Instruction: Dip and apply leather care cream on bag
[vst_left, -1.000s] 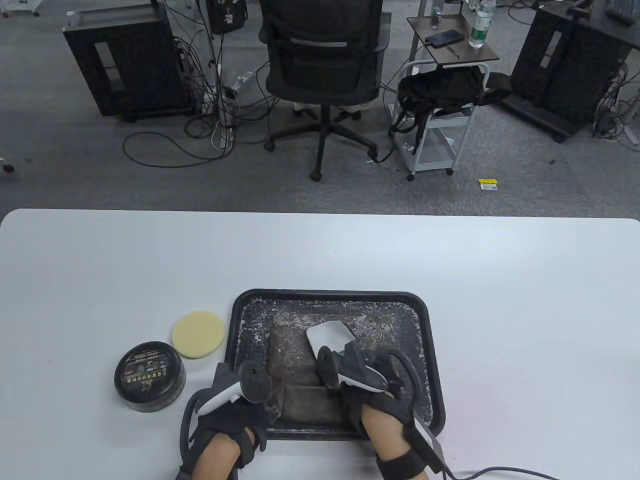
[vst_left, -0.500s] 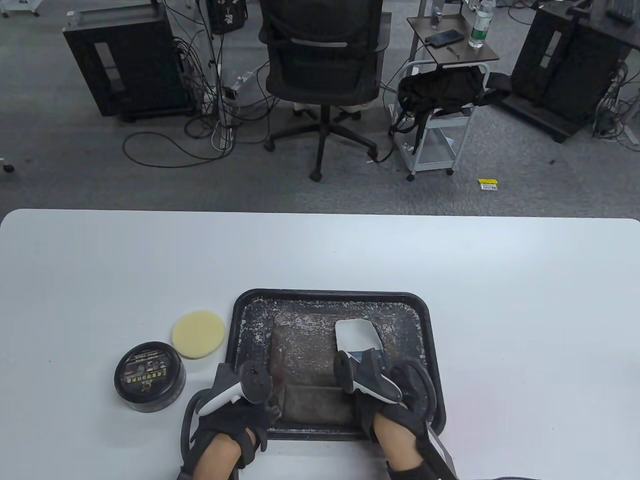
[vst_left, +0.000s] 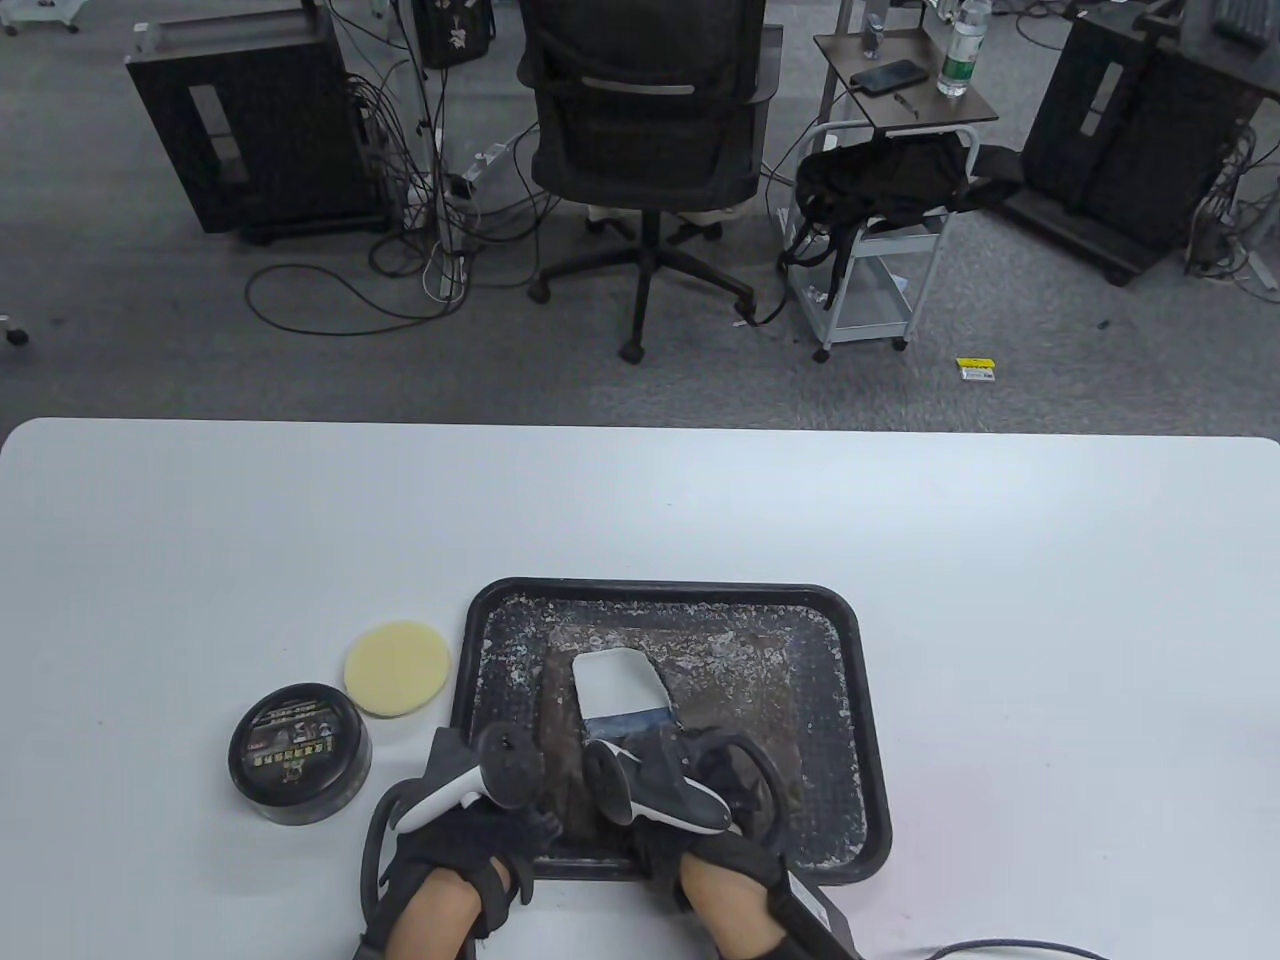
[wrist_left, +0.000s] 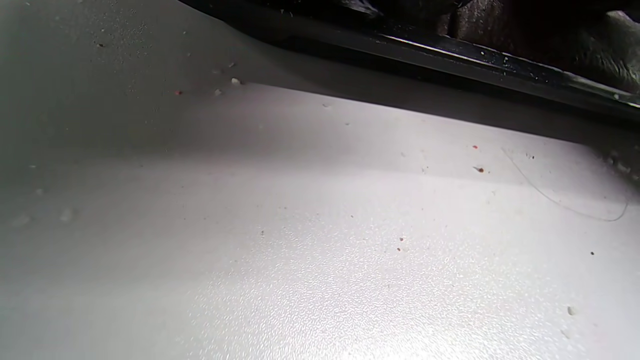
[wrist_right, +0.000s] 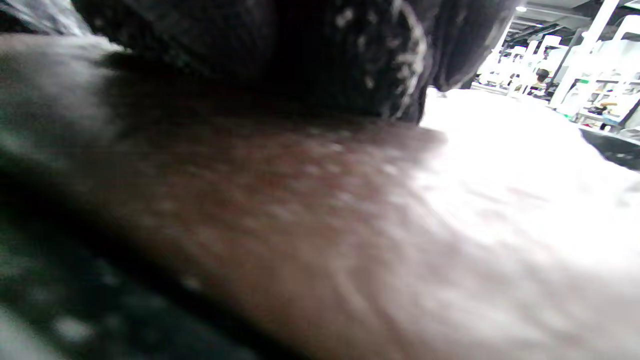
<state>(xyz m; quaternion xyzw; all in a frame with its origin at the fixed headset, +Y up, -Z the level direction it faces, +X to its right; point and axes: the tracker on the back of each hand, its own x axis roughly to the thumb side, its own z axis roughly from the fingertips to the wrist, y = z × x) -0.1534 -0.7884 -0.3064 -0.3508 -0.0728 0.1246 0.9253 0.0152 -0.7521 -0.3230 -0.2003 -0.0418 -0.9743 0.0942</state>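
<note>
A: Why is the left hand (vst_left: 470, 835) at the black plastic tray's (vst_left: 860, 700) near corner?

B: To steady it, I think — its grip is hidden. The right hand (vst_left: 690, 800) presses a white cloth (vst_left: 615, 683) on the flat brown leather bag (vst_left: 720, 690) inside — finger grip also hidden.

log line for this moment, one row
right hand: presses white cloth on bag | left hand: at tray edge | cream tin: closed
</note>
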